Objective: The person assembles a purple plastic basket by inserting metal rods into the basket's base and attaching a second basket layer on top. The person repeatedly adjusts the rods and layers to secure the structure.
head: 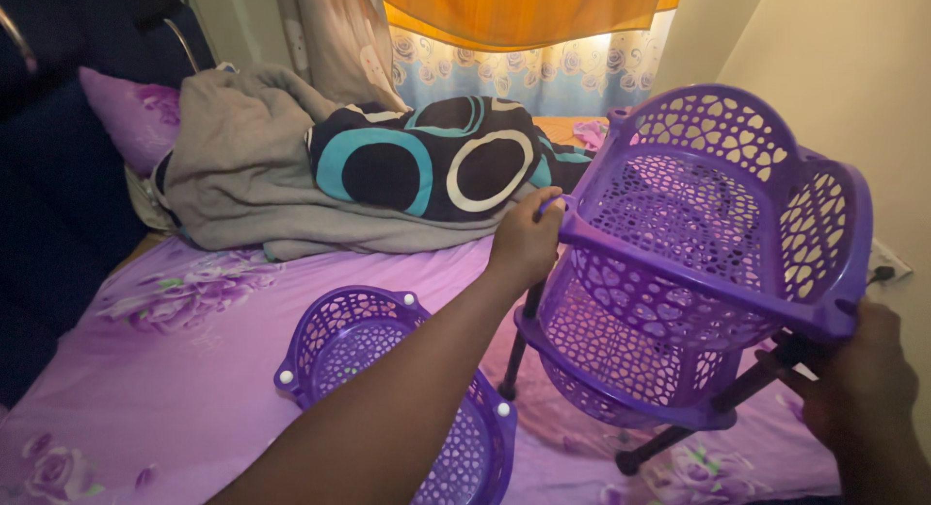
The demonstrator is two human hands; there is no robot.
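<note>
Head view: a purple two-tier rack [698, 262] is held tilted at the right of the frame, above a bed with a purple floral sheet [175, 369]. The left hand [524, 243], at frame centre, is closed on the rim corner of the upper basket, at the rack's left edge. The right hand [858, 379], at the lower right, is wrapped around a dark leg post [747, 389] beneath the rack's right corner. A loose purple basket [388, 379] lies on the sheet at lower centre, under the left forearm, apart from the rack. A grey blanket [242, 165] and a circle-patterned blanket [436, 156] are piled at upper centre.
</note>
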